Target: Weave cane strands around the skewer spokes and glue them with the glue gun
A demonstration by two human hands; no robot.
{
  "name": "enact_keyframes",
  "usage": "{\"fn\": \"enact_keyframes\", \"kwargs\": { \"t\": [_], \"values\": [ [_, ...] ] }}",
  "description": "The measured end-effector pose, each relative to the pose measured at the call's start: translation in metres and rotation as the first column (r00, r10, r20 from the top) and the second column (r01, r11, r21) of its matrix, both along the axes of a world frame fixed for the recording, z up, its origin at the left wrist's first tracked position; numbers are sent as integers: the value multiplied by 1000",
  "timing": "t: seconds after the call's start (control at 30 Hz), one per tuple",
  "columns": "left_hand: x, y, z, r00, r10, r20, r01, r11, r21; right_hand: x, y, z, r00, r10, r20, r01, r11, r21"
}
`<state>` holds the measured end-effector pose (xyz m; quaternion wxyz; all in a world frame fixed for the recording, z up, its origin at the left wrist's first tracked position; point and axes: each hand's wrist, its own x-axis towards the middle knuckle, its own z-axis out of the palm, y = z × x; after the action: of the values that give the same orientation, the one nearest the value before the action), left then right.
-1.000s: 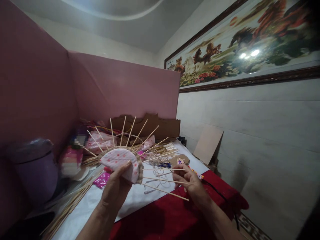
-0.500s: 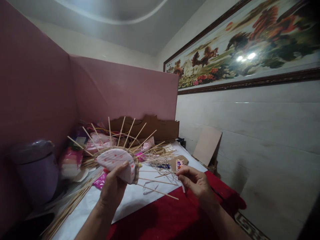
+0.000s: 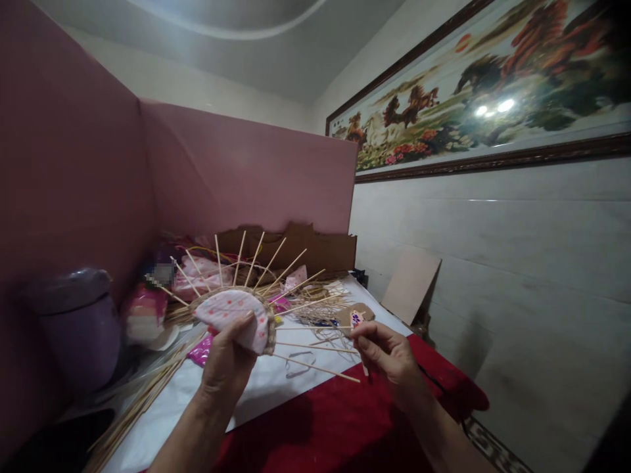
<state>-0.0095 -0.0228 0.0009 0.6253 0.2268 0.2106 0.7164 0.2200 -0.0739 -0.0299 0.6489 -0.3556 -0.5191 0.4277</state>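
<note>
My left hand grips a half-round piece covered in white cloth with red dots, thumb on the cloth face. A woven, straw-coloured rim runs round its curved edge, and several thin wooden sticks fan outward from it. To the right, my right hand is closed in a pinch at the tip of one stick; the fingertips cover that end. Just behind those fingers is a small patterned piece in white and purple, with a pale strip hanging lower down.
Beyond the hands, loose straw strands and pink dotted cloth lie on the white-covered table. Red cloth covers the near side. Long sticks lie at left, beside a purple bin. Cardboard stands at the back.
The view has shifted slightly, so most things sit a little further right. Both hands keep nearly the same pose, and the left still holds the cloth-covered piece.
</note>
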Motion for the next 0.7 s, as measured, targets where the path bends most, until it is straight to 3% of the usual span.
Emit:
{"fn": "enact_keyframes", "kwargs": {
  "t": [0.13,0.47,0.7],
  "values": [
    [0,0,1,1000,0,27,1,999,-36,-4,3,-3,1000,10,17,-9,999,-40],
    [3,-3,0,994,-109,31,108,994,24,-32,7,-14,1000,19,19,-16,990,-139],
    [4,-2,-4,989,-146,24,145,988,44,-41,10,-21,998,33,46,-28,994,-108]
  ]
}}
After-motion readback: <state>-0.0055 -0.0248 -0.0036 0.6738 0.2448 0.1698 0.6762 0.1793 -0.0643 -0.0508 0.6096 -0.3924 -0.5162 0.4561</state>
